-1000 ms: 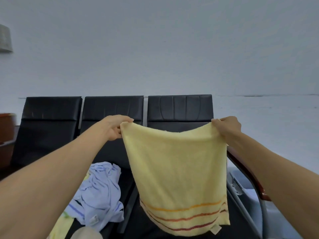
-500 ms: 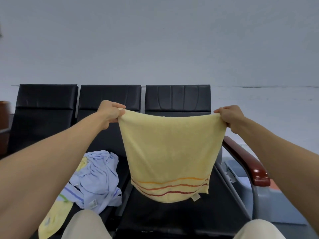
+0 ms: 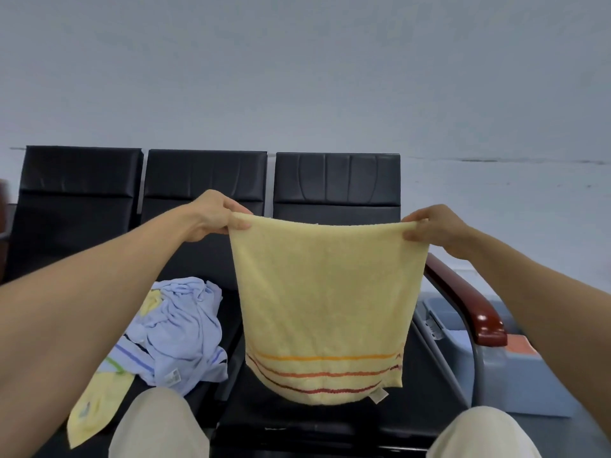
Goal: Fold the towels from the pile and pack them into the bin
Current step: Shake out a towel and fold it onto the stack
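A row of three black seats [image 3: 337,183] stands against a pale wall. At the near left, a crumpled pile of towels [image 3: 178,335] lies on the middle seat, light blue on top, with a yellow one trailing over the near edge. The left hand [image 3: 215,214] pinches the top left corner of a yellow towel [image 3: 324,299]. It hangs flat in the air before the right seat, with orange and red stripes along its lower edge. The right hand [image 3: 433,229] pinches the top right corner. Farther right, past a red-brown armrest [image 3: 463,302], a grey-blue bin [image 3: 529,388] sits on the floor.
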Tool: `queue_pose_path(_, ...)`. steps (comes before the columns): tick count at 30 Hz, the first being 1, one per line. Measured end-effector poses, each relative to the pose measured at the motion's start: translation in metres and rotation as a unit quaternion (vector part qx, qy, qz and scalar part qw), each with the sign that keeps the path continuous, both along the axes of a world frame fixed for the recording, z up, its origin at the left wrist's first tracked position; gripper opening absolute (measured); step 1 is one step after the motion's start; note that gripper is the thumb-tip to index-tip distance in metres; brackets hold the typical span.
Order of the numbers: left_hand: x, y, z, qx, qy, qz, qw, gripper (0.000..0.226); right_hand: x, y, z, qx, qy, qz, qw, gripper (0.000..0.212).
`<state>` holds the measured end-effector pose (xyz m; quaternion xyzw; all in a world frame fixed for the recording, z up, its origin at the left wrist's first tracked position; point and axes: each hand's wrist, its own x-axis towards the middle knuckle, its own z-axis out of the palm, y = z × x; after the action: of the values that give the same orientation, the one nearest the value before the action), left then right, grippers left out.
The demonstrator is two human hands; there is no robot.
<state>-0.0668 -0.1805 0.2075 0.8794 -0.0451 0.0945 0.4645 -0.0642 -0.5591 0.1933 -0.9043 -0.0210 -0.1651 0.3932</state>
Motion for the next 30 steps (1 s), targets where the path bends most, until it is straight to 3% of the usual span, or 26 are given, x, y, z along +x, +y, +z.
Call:
queue_pose_path(2, 0.004, -0.003, -0.003, 0.096, -0.064, 0.047, 0.992, 0.015, -0.001, 0.002, -0.004, -0.086, -0.037, -0.053, 0.994, 0.019)
queue_pose_path(4, 0.008, -0.009, -0.005, 0.127, -0.12, 0.077, 0.982, 0.019, 0.003, 0.003, -0.007, -0.128, -0.072, -0.083, 0.986, 0.02)
queue_pose_path(9, 0.01, -0.017, -0.004, 0.149, -0.197, 0.103, 0.964, 0.021, 0.009, -0.005, -0.014, -0.126, -0.089, -0.126, 0.98, 0.018)
queue_pose_path(13, 0.003, -0.018, -0.005, 0.24, -0.228, 0.088, 0.94, 0.019, 0.008, -0.005, -0.017, -0.119, -0.082, -0.129, 0.981, 0.019)
queue_pose_path(16, 0.0, -0.015, -0.006, 0.28, -0.23, 0.079, 0.929, 0.016, 0.008, -0.004, -0.013, -0.109, -0.08, -0.124, 0.983, 0.011)
queue_pose_path(19, -0.003, -0.008, -0.003, 0.303, -0.222, 0.078, 0.923, 0.018, 0.004, -0.004, -0.006, -0.108, -0.082, -0.116, 0.984, 0.028)
queue_pose_path(24, -0.01, 0.002, 0.016, 0.339, -0.193, 0.069, 0.918, 0.023, -0.005, -0.001, 0.015, -0.18, -0.041, -0.094, 0.978, 0.037)
queue_pose_path(27, -0.014, 0.004, 0.03, 0.35, -0.169, 0.075, 0.918, 0.024, -0.009, 0.001, 0.027, -0.203, -0.015, -0.078, 0.976, 0.033)
queue_pose_path(30, -0.01, 0.003, 0.027, 0.34, -0.142, 0.074, 0.927, 0.022, -0.007, 0.002, 0.028, -0.187, -0.003, -0.07, 0.98, 0.015)
